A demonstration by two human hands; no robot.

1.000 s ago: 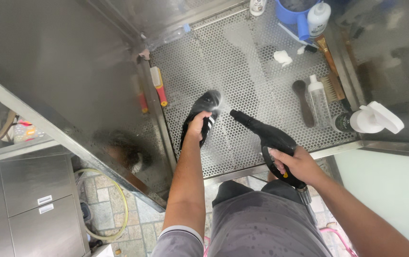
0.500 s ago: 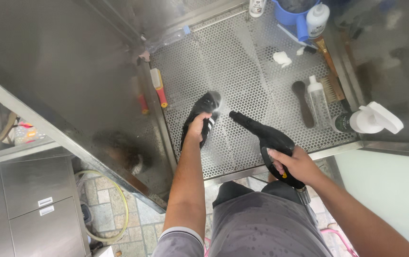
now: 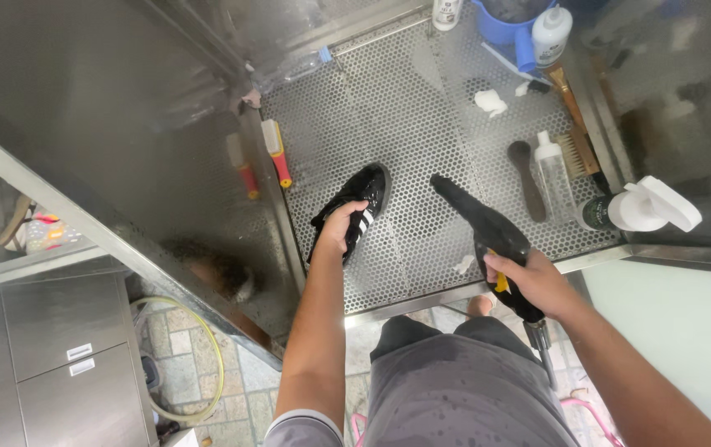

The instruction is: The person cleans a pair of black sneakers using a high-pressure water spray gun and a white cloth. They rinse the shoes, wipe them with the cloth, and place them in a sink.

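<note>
The left hand (image 3: 340,225) is clamped on a black shoe (image 3: 354,207) with white stripes, holding it on the perforated steel counter (image 3: 405,108). Just right of the shoe, the right hand (image 3: 529,280) has its grip closed around a black spray gun (image 3: 488,236), nozzle aimed toward the shoe but apart from it. Left of the shoe lies a red-handled brush (image 3: 277,153). Well right of the shoe lie a clear bottle (image 3: 551,174) and a white trigger sprayer (image 3: 645,207); beyond it, a blue jug (image 3: 508,29).
</note>
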